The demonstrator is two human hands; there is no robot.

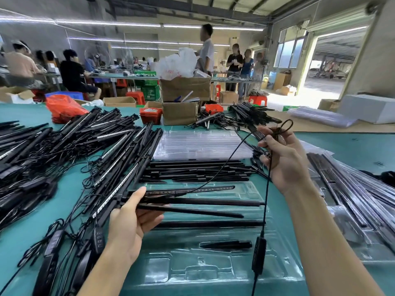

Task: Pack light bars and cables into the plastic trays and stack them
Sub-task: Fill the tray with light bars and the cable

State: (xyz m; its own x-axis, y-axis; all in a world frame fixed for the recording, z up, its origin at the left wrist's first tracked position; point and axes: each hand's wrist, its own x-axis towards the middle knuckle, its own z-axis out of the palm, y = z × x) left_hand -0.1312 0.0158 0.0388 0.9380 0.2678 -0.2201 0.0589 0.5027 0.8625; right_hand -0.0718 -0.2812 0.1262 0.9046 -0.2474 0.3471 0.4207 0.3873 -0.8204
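Meanwhile, left hand [130, 218] grips light bars [192, 202] (held level); raised right hand [282, 159] pinches cable [266, 199].

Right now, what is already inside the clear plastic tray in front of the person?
The tray holds one long black bar in a channel and a short black spike below it. The tray's upper slots are hidden behind the bars in the left hand.

Both hands [132, 218] [282, 159] raised, gripping.
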